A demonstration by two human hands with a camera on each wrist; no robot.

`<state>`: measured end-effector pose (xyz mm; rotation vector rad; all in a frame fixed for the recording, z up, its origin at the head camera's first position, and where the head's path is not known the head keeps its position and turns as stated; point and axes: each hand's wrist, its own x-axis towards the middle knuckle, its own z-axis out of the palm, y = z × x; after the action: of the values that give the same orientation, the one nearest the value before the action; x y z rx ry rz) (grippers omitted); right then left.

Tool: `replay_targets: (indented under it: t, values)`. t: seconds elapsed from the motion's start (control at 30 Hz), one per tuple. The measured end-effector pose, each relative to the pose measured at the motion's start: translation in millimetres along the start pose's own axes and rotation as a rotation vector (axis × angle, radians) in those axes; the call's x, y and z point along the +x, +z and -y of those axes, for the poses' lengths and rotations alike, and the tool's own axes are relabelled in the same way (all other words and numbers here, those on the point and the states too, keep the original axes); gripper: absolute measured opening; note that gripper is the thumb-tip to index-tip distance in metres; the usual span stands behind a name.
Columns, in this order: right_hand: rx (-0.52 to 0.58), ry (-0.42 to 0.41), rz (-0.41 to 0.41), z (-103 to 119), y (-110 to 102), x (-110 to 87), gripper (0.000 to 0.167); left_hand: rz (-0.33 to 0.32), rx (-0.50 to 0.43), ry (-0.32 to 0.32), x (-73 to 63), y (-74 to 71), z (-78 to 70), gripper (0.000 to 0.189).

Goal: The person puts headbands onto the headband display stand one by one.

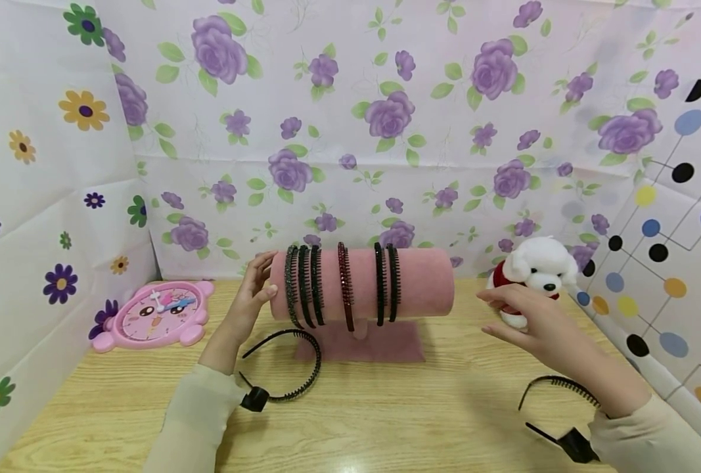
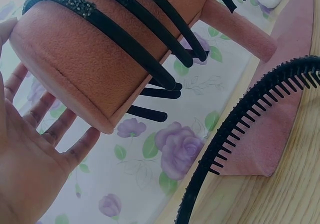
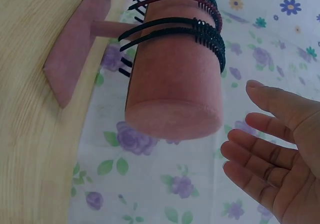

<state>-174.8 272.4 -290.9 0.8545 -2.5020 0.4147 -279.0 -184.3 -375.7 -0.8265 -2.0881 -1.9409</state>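
A pink plush headband stand (image 1: 424, 282) holds several headbands on its horizontal roll. A dark glittery one (image 2: 75, 4) is nearest the left end; a red one (image 1: 345, 289) sits near the middle; two black ones (image 1: 394, 282) are right of it. My left hand (image 1: 246, 305) touches the roll's left end, fingers spread along it and thumb at the front edge. Off the roll's right end, my right hand (image 1: 533, 322) hovers with relaxed fingers and holds nothing. Loose black headbands lie on the table: one (image 1: 317, 364) by my left wrist, another (image 1: 554, 378) under my right forearm.
A pink cartoon clock (image 1: 159, 315) stands at the back left of the wooden table (image 1: 421, 414). At the back right sits a white plush dog (image 1: 539, 259) in red, partly behind my right hand. Floral sheeting (image 1: 350, 131) hangs behind; patterned sheets line both sides.
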Motion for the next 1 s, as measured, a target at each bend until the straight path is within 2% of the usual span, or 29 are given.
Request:
replay_targets:
  t: [0.3,0.53,0.77,1.0]
  values:
    - [0.020,0.037,0.020,-15.5,0.4,-22.3,0.035,-0.001,0.003,0.004,0.5,-0.6,1.3,0.058]
    - [0.028,0.131,0.072,-33.5,6.0,-41.7,0.030,0.002,-0.006,0.014,0.2,0.1,1.1,0.058]
    - [0.004,0.183,0.103,-56.1,10.4,-58.1,0.025,0.006,-0.002,0.014,-0.5,-0.6,0.9,0.058]
    - [0.015,0.202,0.131,-85.3,17.5,-74.2,0.024,0.001,0.005,0.015,-0.4,-0.4,-0.2,0.059]
